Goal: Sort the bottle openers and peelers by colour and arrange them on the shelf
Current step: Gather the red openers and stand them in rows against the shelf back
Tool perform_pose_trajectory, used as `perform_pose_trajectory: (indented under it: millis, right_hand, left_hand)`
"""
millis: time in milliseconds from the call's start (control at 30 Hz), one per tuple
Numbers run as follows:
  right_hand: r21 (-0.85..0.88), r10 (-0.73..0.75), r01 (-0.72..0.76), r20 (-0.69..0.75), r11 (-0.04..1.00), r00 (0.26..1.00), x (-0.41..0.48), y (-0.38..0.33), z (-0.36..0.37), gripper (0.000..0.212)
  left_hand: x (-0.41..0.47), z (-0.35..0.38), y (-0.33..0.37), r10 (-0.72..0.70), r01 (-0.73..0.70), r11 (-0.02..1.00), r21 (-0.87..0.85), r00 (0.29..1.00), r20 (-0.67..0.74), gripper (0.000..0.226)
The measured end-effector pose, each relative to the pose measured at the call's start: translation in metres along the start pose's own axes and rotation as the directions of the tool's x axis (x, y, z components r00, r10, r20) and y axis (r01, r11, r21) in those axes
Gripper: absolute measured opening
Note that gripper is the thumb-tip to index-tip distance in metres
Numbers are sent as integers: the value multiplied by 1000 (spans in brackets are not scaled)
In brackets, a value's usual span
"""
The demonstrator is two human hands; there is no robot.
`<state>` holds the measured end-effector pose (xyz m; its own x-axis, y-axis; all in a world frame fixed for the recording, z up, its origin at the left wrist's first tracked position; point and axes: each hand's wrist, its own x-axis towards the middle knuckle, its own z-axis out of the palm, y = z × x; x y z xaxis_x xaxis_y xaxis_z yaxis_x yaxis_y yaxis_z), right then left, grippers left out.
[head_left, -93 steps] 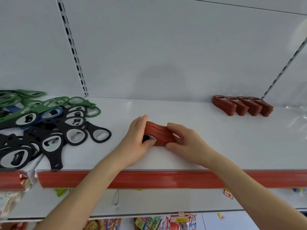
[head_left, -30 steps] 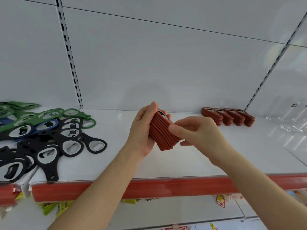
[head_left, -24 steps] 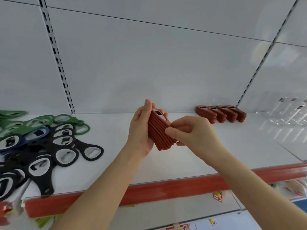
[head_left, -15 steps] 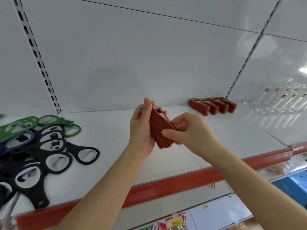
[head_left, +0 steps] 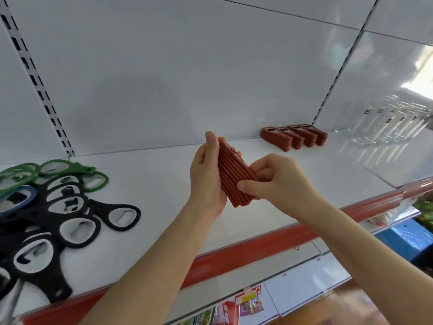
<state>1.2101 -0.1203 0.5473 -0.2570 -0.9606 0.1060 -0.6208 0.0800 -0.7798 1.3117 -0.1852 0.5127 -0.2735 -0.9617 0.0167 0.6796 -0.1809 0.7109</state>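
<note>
Above shelf [head_left: 152, 181], two hands [head_left: 206, 181] [head_left: 281, 184] grip one red stack [head_left: 232, 172]; four piles [head_left: 294, 138] behind.

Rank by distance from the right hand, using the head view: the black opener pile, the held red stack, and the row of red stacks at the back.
1. The held red stack: gripped by the right hand, centre.
2. The row of red stacks: behind it, to the right.
3. The black opener pile: far left.
</note>
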Motion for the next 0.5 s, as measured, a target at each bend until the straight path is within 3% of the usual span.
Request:
perform_pose_trajectory:
  millis: [100, 300, 500]
  right_hand:
    - [51, 11, -11, 8, 999, 1000, 2, 1, -4, 20]
    - [55, -37, 35, 32, 998, 999, 18, 7, -20, 18]
    - [-328, 8, -7, 3, 945, 1000, 66, 58, -42, 8]
  left_hand:
    - [3, 0, 0, -33, 34, 999, 7, 997, -72, 52]
    - [10, 3, -4, -126, 117, 992, -52, 960, -250, 39]
    - [14, 6, -18, -141, 115, 989, -93, 923, -359, 29]
